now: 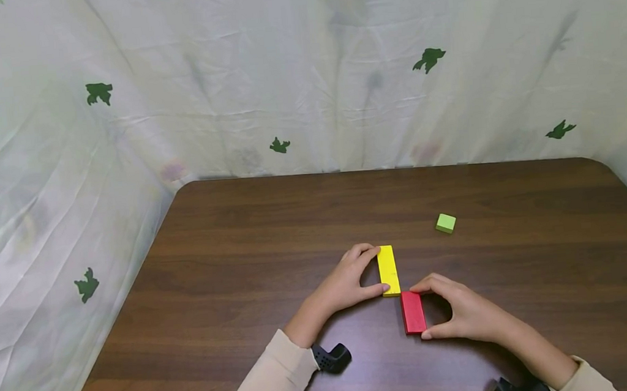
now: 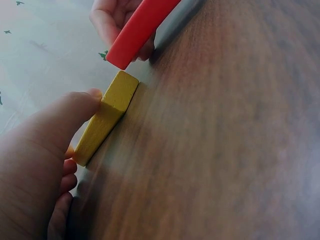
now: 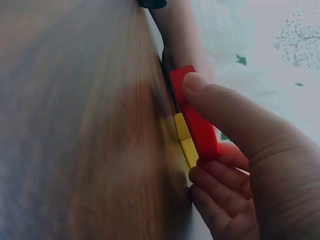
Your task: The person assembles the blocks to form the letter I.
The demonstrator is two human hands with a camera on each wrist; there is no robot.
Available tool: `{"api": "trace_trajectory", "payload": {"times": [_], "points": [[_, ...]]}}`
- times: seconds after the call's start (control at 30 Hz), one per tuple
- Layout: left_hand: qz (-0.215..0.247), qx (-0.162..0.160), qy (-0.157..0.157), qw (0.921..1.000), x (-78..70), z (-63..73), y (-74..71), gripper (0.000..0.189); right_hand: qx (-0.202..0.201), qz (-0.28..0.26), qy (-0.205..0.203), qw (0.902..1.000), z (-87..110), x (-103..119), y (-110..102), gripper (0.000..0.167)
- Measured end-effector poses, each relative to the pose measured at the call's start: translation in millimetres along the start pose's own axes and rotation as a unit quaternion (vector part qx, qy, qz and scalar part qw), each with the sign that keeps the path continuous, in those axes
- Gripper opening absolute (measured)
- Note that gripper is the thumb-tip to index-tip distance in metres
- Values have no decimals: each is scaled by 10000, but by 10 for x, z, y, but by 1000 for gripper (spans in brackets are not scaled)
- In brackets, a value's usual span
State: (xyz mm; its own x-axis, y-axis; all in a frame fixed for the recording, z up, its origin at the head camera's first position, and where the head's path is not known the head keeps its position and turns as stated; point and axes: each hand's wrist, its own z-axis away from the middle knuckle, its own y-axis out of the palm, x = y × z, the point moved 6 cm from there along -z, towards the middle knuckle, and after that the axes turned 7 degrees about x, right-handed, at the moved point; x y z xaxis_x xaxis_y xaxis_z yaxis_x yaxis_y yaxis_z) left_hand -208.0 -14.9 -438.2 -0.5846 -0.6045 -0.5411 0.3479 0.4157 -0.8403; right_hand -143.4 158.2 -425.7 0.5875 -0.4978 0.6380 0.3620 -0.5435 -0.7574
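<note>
A yellow rectangular block (image 1: 388,269) lies flat on the brown table. My left hand (image 1: 348,280) pinches it by its two ends, thumb at the near end and fingers at the far end. In my right hand (image 1: 463,309) is a red rectangular block (image 1: 413,312), held the same way between thumb and fingers. The red block sits just right of and nearer than the yellow one, their corners close together. In the left wrist view the red block (image 2: 140,35) appears raised above the tabletop, beyond the yellow block (image 2: 107,117).
A small light green block (image 1: 445,223) stands on the table (image 1: 241,256), farther back and to the right. White cloth (image 1: 294,86) with green leaf shapes hangs behind the table's back edge and along its left side.
</note>
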Motion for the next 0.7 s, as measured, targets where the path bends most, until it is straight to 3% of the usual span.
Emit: {"api": "trace_trajectory", "payload": {"times": [0.27,0.7], "points": [[2,-3,-3,10000,11,-1,11,69,31,37,-10,10000,-7,23,26,60],[-1,-36,78,10000,2,2,0,69,-137,309,-432,9985,-22,114,87,61]]}}
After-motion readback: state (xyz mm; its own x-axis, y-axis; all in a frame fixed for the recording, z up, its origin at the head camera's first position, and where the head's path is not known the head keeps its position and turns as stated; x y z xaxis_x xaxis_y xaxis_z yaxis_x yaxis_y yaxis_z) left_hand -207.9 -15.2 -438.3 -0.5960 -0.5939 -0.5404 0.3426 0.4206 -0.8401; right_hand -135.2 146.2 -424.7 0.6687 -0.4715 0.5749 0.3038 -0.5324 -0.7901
